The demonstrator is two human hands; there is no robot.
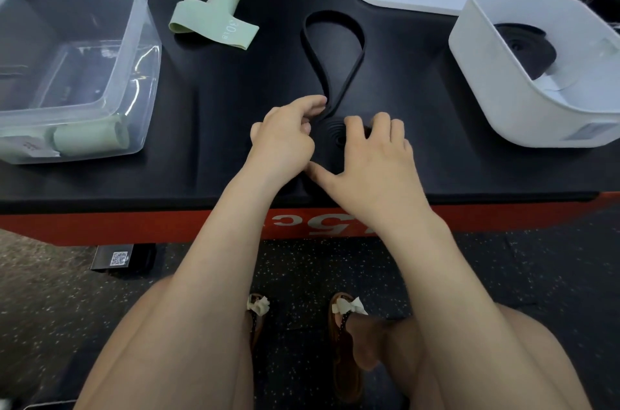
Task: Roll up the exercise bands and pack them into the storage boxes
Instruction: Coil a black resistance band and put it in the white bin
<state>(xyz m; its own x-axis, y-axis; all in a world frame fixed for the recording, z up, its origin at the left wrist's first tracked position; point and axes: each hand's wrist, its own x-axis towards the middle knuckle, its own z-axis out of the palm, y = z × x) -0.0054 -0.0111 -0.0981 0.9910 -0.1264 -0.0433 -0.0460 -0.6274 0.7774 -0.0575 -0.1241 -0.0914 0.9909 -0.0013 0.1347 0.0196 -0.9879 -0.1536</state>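
Fingers [315, 104] of both my hands curl round the black band's coil [335, 141].

My left hand [285, 138] pinches the band where it meets the coil; my right hand [372, 154] grips the coil, which sits at the near edge of the black bench top [218, 128]. Its unrolled loop [332, 50] lies flat beyond. One rolled black band [526, 47] sits in the white box [523, 101], green rolls [87, 138] in the clear box [141, 81], and a green 30 LB band [214, 20] lies loose beside it.

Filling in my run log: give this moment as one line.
step: rolling black band | left hand: pinches strand | right hand: holds coil | white box: one black roll | green band: loose
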